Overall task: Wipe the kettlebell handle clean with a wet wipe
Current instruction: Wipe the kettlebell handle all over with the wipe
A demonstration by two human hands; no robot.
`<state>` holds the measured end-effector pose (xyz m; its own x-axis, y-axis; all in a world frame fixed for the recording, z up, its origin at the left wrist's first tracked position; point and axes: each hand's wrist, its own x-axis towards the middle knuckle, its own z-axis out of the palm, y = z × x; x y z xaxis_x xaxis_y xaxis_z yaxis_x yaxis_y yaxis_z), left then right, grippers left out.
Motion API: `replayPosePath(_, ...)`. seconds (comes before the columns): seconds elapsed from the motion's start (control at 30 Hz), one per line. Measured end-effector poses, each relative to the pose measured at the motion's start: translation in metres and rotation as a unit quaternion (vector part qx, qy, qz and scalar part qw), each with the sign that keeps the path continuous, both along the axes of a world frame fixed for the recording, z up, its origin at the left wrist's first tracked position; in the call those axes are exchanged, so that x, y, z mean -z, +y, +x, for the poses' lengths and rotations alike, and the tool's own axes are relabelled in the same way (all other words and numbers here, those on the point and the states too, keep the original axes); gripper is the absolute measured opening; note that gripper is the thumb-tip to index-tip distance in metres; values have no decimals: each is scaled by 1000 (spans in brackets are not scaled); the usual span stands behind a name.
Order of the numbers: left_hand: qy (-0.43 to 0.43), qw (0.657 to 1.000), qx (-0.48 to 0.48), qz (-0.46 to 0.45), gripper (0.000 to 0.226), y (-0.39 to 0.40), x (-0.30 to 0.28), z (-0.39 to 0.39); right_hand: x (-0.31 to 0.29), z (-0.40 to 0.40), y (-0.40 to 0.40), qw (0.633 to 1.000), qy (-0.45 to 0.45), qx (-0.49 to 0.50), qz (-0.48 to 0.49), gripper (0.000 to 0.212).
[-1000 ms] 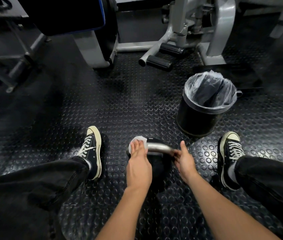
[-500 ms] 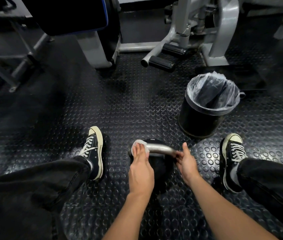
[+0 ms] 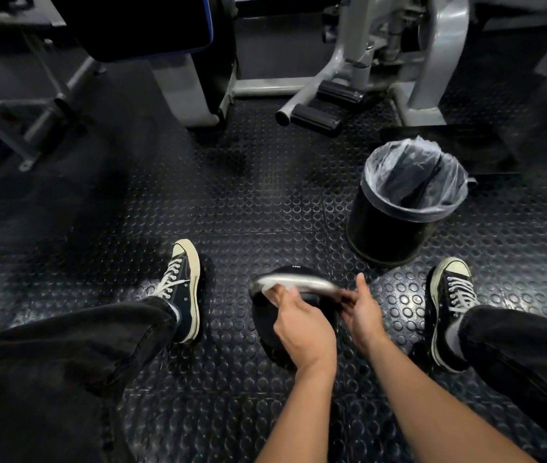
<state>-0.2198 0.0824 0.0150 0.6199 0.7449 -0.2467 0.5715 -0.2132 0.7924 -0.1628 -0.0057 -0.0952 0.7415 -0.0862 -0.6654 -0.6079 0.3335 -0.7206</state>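
**A:** At 6 o'clock on the floor (image 3: 232,202), between the two shoes, sits the kettlebell (image 3: 294,272). How far along is this, you think?

**B:** Mid-wipe, I'd say. The left hand (image 3: 302,325) has its fingers curled on the wipe (image 3: 270,287), pressing it against the handle (image 3: 299,281) near its 9 o'clock end. The right hand (image 3: 362,309) pinches the 3 o'clock end, thumb up, fingers clamped around the bar to steady it. The handle is blurred, so can't tell what's clean yet. The middle and right stretch under that steadying hand probably still need a pass, then the wipe goes in the bin (image 3: 406,202) at 1 o'clock.

**A:** Anything different from a second ago?

**B:** Yeah. The left hand was draped over the top of the 9 o'clock end with the wipe poking out past the fingertips; now it's pulled back and rolled to the near side. The right hand hasn't budged.
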Motion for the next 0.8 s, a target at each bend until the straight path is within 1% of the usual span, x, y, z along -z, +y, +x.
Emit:
replayPosePath(0.07,2,1000,-18,-6,38,4,-3,5,0,0,0,1000,1,3,5,60)
replayPosePath(0.13,21,1000,-16,-8,38,3,-4,6,-2,0,1,1000,6,13,12,60)
replayPosePath(0.2,20,1000,-14,-12,39,-2,-4,0,0,-1,0,1000,11,9,7,61)
replayPosePath(0.3,3,999,-24,-46,39,-5,-2,1,5,1,-2,1000,13,0,19,63)
replayPosePath(0.4,20,998,-23,-62,39,-9,-1,4,5,3,-2,1000,14,5,23,67)
replayPosePath(0.47,17,998,-28,-60,40,-8,1,2,4,1,-1,1000,19,0,17,65)
replayPosePath(0.6,10,995,-75,-72,41,6,7,10,4,1,-3,1000,9,-5,10,64)
replayPosePath(0.7,16,995,-64,-74,40,4,3,11,2,1,-2,1000,14,0,19,62)
replayPosePath(0.8,11,993,-64,-98,41,1,4,11,3,-1,-2,1000,7,4,24,62)
